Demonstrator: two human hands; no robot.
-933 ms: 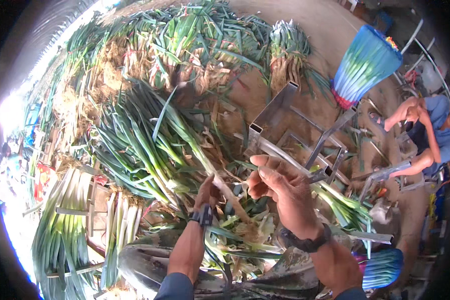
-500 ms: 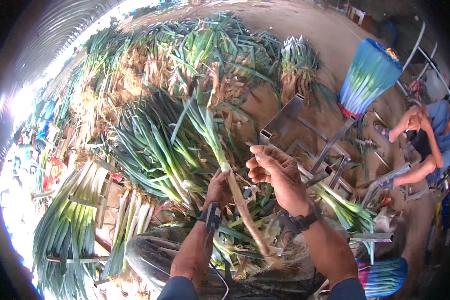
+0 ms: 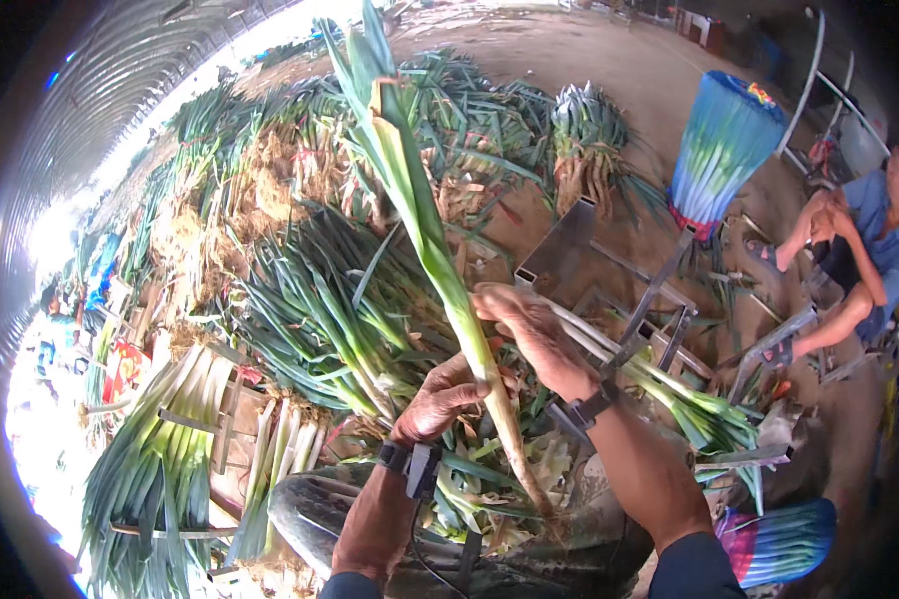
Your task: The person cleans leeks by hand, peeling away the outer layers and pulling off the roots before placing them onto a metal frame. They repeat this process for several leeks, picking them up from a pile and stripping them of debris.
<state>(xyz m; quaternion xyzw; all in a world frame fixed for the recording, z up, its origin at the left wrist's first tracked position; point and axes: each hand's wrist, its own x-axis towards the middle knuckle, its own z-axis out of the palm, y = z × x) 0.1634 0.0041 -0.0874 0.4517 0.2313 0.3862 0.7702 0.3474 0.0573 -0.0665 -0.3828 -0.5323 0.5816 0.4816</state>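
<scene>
A long green onion (image 3: 435, 250) stands slanted in front of me, its green leaves up and its rooty end down near my lap. My left hand (image 3: 442, 401) is closed round its pale lower stalk. Against the stalk higher up, my right hand (image 3: 534, 329) has its fingers drawn together on the outer layer; the fingertips are partly hidden. Beneath both hands lie peeled leaves and skins (image 3: 549, 449). A heap of loose green onions (image 3: 320, 299) lies just left of the stalk.
Trimmed onions (image 3: 165, 429) rest on a metal rack at left, others (image 3: 689, 399) on a frame (image 3: 659, 309) at right. Wrapped bundles (image 3: 724, 150) stand farther right, near a seated person (image 3: 859, 240). Piled onions (image 3: 270, 150) fill the back.
The onion now reaches higher and looks larger, with its leaves above the back pile. My right hand has moved left from beside the stalk onto it. The left hand still grips it.
</scene>
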